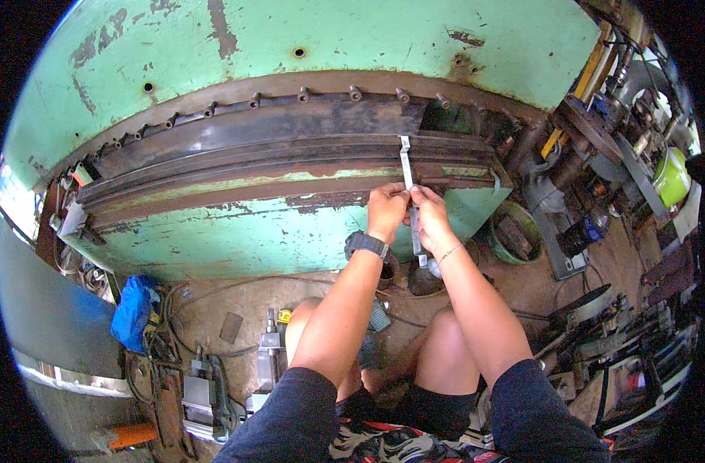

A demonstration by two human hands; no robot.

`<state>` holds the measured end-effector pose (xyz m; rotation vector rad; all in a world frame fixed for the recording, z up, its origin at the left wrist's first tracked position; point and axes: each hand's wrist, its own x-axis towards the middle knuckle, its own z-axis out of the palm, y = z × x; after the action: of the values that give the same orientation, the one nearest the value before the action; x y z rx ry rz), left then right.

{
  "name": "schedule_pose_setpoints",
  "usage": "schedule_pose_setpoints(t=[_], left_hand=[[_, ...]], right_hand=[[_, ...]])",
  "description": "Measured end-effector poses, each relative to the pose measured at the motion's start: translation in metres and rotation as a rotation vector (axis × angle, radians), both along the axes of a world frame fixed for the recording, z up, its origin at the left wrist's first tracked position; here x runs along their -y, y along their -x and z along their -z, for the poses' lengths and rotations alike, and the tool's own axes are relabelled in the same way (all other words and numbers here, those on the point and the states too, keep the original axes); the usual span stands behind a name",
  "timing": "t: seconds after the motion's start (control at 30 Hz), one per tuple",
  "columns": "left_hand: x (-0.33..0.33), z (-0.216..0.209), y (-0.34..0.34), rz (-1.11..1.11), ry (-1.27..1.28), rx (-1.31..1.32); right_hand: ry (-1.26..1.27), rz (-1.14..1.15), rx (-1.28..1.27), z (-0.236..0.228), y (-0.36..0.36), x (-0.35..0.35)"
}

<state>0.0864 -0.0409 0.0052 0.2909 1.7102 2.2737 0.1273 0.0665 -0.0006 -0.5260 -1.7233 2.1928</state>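
A narrow, pale metal strip (405,163) with a bent far end runs toward me from between the dark upper blade (290,120) and the lower die (236,174) of a big green bending press (352,46). My left hand (388,211) pinches the strip from its left side, a dark watch on the wrist. Close beside it, my right hand (431,214) grips the strip from the right, thumb and fingers near its edge. The strip's near part hangs below my hands, in front of the green lower beam (229,235). My fingers partly hide its middle.
A row of bolts (304,95) lines the upper blade. At right are a green tub (536,251) of scraps and cluttered machinery (591,147). A blue bag (135,315), cables (244,285) and grey metal vise-like tools (199,400) lie at lower left.
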Motion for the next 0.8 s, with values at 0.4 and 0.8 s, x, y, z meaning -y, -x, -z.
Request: schedule_pose_setpoints(t=[0.4,0.8], left_hand=[[-0.017,0.004,0.006,0.189,-0.067,-0.037],[-0.068,0.021,-0.007,0.223,0.025,-0.074]], right_hand=[[-0.121,0.056,0.008,-0.001,0.001,-0.027],[0.006,0.142,0.05,-0.004,-0.062,-0.069]])
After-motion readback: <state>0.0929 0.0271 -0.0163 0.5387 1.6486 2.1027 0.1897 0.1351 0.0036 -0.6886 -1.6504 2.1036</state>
